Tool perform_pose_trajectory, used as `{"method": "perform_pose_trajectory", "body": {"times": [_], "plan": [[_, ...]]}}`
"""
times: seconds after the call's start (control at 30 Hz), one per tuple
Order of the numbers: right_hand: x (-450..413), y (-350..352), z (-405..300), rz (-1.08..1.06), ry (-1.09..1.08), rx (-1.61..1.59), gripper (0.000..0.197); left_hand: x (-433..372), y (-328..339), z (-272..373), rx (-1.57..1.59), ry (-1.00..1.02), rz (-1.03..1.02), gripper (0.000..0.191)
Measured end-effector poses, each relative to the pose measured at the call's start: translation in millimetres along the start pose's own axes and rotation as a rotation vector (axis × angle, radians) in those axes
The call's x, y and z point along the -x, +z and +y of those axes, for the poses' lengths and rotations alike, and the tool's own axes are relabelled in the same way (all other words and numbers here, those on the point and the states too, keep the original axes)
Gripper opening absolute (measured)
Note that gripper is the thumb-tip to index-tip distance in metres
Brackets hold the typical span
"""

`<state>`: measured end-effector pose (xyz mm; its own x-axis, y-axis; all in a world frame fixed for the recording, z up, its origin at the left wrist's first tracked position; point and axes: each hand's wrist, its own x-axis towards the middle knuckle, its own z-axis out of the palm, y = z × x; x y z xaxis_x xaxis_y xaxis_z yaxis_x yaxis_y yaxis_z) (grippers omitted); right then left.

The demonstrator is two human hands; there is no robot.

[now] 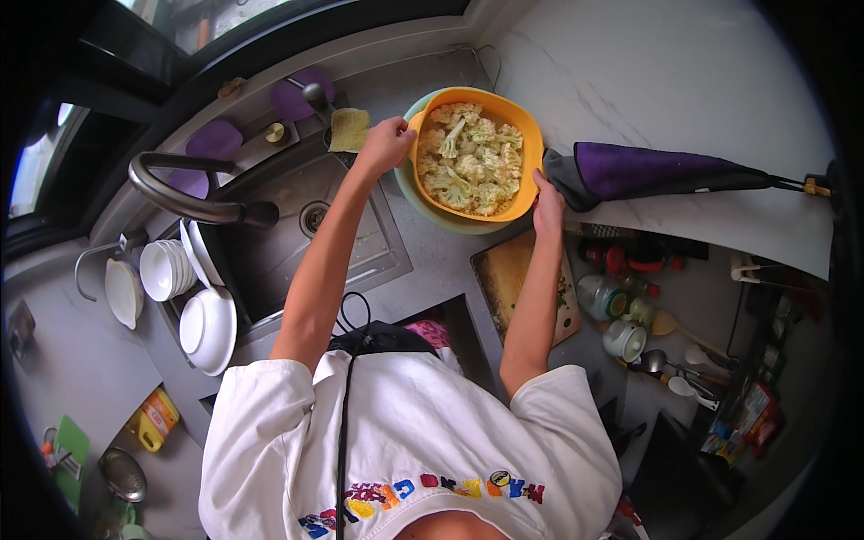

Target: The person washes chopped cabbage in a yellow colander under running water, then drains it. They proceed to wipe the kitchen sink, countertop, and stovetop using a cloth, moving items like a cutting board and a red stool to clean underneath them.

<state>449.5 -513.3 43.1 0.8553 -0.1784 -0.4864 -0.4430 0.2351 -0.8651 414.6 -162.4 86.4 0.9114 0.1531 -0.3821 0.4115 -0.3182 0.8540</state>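
Between my hands is a yellow plastic colander (531, 135) full of cut cauliflower florets (472, 158). It sits in or just above a pale green basin (410, 185), whose rim shows around its left and lower sides. My left hand (389, 140) grips the colander's left handle, thumb on top. On the opposite side my right hand (549, 202) holds the right handle. Whether the colander rests on the basin is hidden from above.
The steel sink (283, 270) and curved faucet (182, 196) are on the left, beside stacked white bowls (162, 270). A wooden cutting board (503, 277) with green scraps lies under my right forearm. Jars (601, 297) and utensils crowd the right. A purple-and-grey cloth (661, 172) hangs by the wall.
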Motion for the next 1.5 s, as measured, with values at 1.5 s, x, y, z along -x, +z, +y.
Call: {"method": "perform_pose_trajectory", "body": {"times": [1.5], "plan": [[239.9, 127.2, 112.4, -0.658, 0.026, 0.734, 0.035, 274.6, -95.4, -277.3, 0.249, -0.458, 0.523, 0.03]]}}
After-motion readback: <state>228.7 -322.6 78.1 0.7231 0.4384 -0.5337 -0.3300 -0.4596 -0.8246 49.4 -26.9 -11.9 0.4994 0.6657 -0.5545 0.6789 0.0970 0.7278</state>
